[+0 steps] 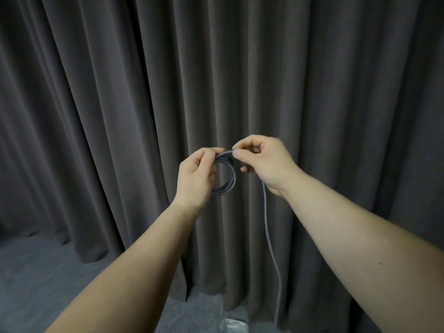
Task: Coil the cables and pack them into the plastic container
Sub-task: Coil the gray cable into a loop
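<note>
The left hand (195, 175) grips several finished loops of the grey cable (225, 175) held up before the curtain (120, 92), the right hand (263, 162) pinches the next turn, and a long tail hangs uncoiled, so packing is judged far off.

Both forearms are bare to the frame's edge, with no sleeves, rings or watch visible.
</note>
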`<state>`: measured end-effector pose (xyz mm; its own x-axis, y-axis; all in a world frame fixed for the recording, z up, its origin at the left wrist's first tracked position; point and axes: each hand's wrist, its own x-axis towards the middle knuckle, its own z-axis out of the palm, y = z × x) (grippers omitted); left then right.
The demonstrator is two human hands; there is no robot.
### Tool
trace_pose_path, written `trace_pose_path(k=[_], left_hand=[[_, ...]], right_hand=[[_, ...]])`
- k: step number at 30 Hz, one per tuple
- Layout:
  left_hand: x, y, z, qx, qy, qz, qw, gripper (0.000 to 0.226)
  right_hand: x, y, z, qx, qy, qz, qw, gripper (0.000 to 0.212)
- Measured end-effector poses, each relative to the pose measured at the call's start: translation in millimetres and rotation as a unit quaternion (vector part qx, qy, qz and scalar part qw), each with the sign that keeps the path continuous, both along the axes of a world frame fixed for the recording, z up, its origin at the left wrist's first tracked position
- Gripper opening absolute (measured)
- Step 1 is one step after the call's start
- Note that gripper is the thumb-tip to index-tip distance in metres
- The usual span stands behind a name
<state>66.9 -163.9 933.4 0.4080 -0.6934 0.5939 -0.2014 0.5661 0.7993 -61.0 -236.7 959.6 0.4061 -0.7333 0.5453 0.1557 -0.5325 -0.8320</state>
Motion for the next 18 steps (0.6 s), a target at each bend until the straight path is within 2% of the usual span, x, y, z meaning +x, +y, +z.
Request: trace_pose_path(k=[5, 7, 10, 14, 18], left_hand=[[-11, 1, 7, -0.008, 0.002, -0.037, 0.999, 0.027], [-17, 0, 8, -0.010, 0.024, -0.033, 0.999, 0.027], [-25, 0, 9, -0.018, 0.051, -0.020, 0.998, 0.028], [-28, 1, 12, -0.034, 0.052, -0.021, 0.998, 0.030], [-26, 5, 7, -0.036, 0.048, -0.048, 0.997, 0.034]], right_hand=[[4, 3, -10, 0.058, -0.077, -0.028, 0.995, 0.017], [9, 8, -15, 0.023, -0.073, -0.062, 0.995, 0.013], [15, 17, -25, -0.058, -0.019, -0.120, 0.991, 0.021], [9, 21, -32, -0.149, 0.117, -0.186, 0.964, 0.030], [5, 18, -30, -0.167, 0.104, -0.186, 0.963, 0.023]])
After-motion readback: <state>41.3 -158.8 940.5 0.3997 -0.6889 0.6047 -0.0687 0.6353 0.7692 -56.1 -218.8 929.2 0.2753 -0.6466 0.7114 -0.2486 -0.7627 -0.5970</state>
